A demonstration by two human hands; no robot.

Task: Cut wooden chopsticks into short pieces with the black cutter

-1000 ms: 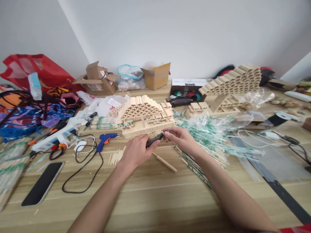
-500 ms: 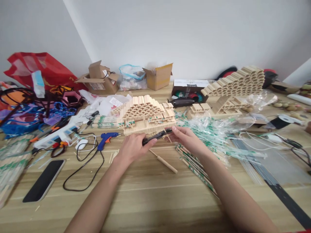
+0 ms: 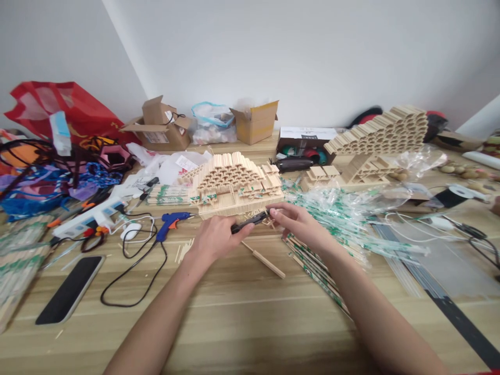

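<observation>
My left hand is closed round the handles of a black cutter, whose jaws point right. My right hand pinches a short wooden stick piece at the cutter's tip. Both hands are just in front of a stacked wooden chopstick structure on the wooden table. A loose wooden stick lies on the table below my hands.
A blue glue gun with a black cord, a phone and a white power strip lie left. Wrapped chopsticks spread to the right. A second wooden structure, cardboard boxes and a red bag stand behind.
Both hands with the cutter and stick have shifted slightly away from me, closer to the chopstick structure. The view has tilted a little.
</observation>
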